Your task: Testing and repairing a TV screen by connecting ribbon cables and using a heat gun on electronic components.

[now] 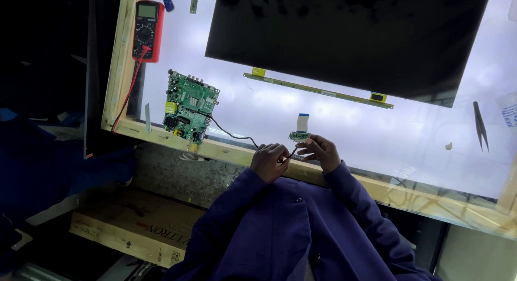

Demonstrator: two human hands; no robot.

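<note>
My left hand is curled shut, pinching the end of a thin black wire. The wire runs left and away to a large green main circuit board lying on the lit white table. My right hand has its fingertips closed on the near edge of a small green circuit board, though how firm the hold is I cannot tell. This small board sits just past the near pale wooden frame rail, over the glowing surface. Its long axis runs left to right, and its short white flat ribbon cable with a blue tip points straight away from me towards the far side. I judge the wire to be the weak spot: with little slack, a pull from my left hand could drag the main board or jerk the plug crooked. Twisting the small board could also crease the ribbon. A red multimeter lies far left, and black tweezers lie far right.
</note>
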